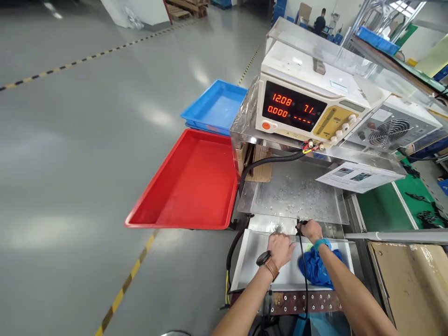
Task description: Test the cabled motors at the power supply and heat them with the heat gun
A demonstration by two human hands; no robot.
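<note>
My right hand (312,230) is closed on the end of a black cable (304,261), above the back edge of a shallow white tray (241,261). The cable hangs down across the tray and over its front edge. To the left, my left hand (280,248) rests at the tray's back part with its fingers curled; what they hold, if anything, is hidden. A crumpled blue cloth-like bundle (317,268) lies in the tray, partly behind my right forearm. A brown strip with several metal studs (290,302) runs along the tray's front.
A power supply (297,100) with red digits stands on a metal shelf above my hands, a thick black cable (269,161) running from it. Red (196,186) and blue (224,107) bins stand left. Cardboard (409,280) lies right. A person (319,23) is far back.
</note>
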